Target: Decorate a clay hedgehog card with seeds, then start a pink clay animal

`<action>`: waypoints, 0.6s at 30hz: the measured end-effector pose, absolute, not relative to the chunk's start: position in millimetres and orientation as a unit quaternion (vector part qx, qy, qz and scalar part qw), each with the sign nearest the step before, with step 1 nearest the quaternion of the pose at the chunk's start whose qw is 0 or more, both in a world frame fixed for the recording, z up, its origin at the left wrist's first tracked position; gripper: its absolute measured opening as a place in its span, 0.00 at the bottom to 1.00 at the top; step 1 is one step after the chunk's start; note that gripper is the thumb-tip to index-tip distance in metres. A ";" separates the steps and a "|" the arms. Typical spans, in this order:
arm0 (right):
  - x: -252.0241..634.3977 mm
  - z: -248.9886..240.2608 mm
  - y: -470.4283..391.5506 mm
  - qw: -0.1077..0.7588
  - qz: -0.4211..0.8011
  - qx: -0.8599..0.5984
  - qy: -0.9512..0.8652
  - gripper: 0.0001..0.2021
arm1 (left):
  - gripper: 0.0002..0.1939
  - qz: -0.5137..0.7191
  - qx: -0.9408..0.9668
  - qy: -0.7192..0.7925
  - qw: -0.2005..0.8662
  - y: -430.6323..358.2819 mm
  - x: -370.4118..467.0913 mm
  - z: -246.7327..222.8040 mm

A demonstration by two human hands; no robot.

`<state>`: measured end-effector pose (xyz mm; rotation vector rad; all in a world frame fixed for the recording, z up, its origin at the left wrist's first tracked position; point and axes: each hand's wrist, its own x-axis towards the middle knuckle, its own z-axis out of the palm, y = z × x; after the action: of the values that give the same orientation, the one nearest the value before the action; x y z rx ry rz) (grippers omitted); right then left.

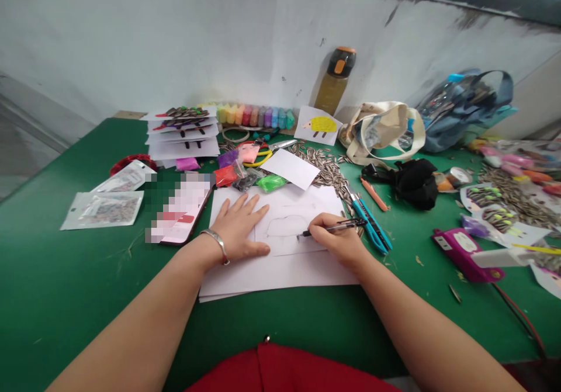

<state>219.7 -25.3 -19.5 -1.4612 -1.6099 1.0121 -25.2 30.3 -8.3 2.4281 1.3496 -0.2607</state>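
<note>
White paper sheets (280, 275) lie stacked on the green table, and the upper one bears a faint rounded outline with short lines below it. My left hand (239, 228) presses flat on the paper's left part, fingers spread, a silver bracelet on its wrist. Closed around a black pen (333, 226), my right hand (339, 243) rests at the right of the drawing, with the pen tip touching the paper near the outline's lower right. A phone (186, 211) lies left of the sheets. Blue-handled scissors (372, 225) and an orange tool (374, 194) are to the right.
Behind the paper are clay packets (272, 183), sunflower seeds (324, 164) and a blank card (293, 169). Stacked cards (183, 146) stand back left, a bottle (335, 82) by the wall. Bags (379, 135), a black pouch (416, 184) and a magenta device (468, 255) occupy the right.
</note>
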 end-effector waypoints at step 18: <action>221.3 -18.0 -26.6 0.345 0.403 -0.554 -0.641 0.06 | 0.49 -0.095 0.856 0.477 0.173 30.0 -23.8 -7.0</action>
<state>221.3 -26.6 -18.0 -1.4378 -1.6654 1.0469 -23.8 30.0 -7.0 2.4289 1.3529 -0.2687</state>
